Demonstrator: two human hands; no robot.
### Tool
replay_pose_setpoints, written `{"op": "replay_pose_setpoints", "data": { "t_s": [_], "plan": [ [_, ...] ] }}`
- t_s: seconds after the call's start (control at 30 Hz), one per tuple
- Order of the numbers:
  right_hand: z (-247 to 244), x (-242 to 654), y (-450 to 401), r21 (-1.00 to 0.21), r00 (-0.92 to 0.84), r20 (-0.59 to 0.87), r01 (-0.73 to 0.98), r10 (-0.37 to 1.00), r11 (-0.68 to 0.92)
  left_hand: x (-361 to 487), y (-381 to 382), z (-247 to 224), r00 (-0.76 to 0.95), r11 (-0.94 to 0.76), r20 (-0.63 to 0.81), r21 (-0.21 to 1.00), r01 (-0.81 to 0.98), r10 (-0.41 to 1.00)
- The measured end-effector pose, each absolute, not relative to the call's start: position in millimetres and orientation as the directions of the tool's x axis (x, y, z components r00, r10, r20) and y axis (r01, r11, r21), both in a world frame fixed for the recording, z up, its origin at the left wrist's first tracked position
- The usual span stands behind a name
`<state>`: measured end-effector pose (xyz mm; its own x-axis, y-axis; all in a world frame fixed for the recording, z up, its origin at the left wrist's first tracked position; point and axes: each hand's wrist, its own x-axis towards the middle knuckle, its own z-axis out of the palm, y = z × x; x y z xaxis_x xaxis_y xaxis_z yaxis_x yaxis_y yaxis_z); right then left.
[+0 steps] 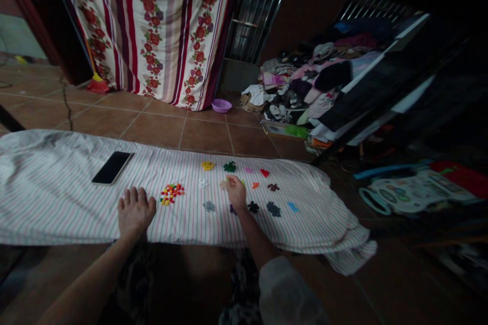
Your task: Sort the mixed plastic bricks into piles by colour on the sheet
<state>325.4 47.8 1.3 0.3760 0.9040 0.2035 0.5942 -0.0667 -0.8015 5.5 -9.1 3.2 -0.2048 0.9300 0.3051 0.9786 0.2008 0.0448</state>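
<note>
My left hand [136, 208] lies flat on a striped cloth [148, 231], fingers stretched out, holding nothing. Just to its right is a mixed pile of small red, orange, yellow, green and white pieces [172, 194]. My right hand [236, 195] is over the single-colour heaps, its fingers pinched together; what is between the fingertips is too small to make out. A beige heap [223, 185] lies right beside those fingertips. Around them sit yellow [208, 165], dark green [230, 166], white [203, 183], grey [209, 206] and black [253, 207] heaps. My right hand partly covers a purple heap [232, 209].
A dark-screened phone [113, 168] rests on the cloth's left side. More heaps, red [264, 173], brown [273, 187] and blue [293, 206], lie rightward. Beyond, on the tiled floor, are a purple basin [221, 106], a clothes pile [305, 76] and a red broom [98, 84].
</note>
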Motion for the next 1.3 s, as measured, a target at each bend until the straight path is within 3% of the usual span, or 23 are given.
{"op": "replay_pose_setpoints", "data": {
  "t_s": [0.27, 0.47, 0.97, 1.3],
  "plan": [
    [9.8, 394.6, 54.3, -0.637, 0.428, 0.176, 0.736, 0.887, -0.228, 6.5, -9.1, 6.7, -0.207, 0.209, 0.273, 0.024, 0.978, 0.939],
    [0.2, 400.8, 55.9, -0.546, 0.344, 0.196, 0.816, 0.918, -0.189, 8.0, -10.1, 8.9, -0.213, 0.219, 0.247, 0.005, 0.976, 0.945],
    [-0.9, 408.4, 55.7, -0.543, 0.296, 0.179, 0.825, 0.938, -0.157, 7.0, -9.5, 8.2, -0.197, 0.201, 0.258, 0.010, 0.980, 0.946],
    [-4.0, 405.6, 63.1, -0.293, 0.227, 0.051, 0.934, 0.973, -0.203, 7.0, -9.5, 9.3, -0.196, 0.202, 0.239, 0.000, 0.979, 0.951]
  ]
}}
